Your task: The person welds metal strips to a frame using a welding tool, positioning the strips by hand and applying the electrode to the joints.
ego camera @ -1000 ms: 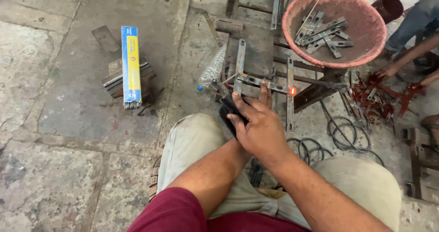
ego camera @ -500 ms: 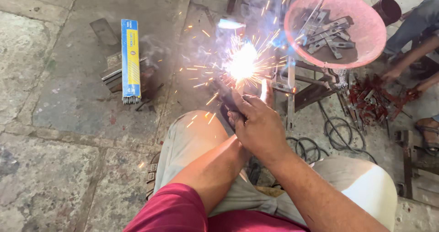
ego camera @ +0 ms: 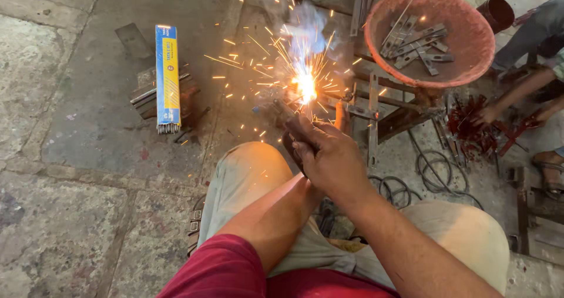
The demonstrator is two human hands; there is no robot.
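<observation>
Electrode holder (ego camera: 292, 135): dark, blocky grip in your hands, just past your knees; its long axis runs away from you and up-left, the thin rod ending at the arc.
Left side: rough, cracked stone floor (ego camera: 70, 174), open and flat; a long blue-and-yellow electrode box (ego camera: 167, 78) lies on a stack of flat steel offcuts (ego camera: 141, 95), its long axis running away from you.
Arc (ego camera: 305, 86): white-hot point throwing orange sparks and pale smoke, touching the steel frame (ego camera: 373, 107) of thin flat bars.
Your right hand (ego camera: 329, 160): clenched around the holder, knuckles up.
Your left hand: hidden under the right one; you cannot tell its grip.
Right side: a round, rusty-red pan (ego camera: 464, 57) holds short grey metal pieces, just beyond the frame; black cable loops (ego camera: 437, 172) crowd the floor; another person's hand (ego camera: 484, 116) rests on red-painted parts (ego camera: 467, 125), little free room there.
</observation>
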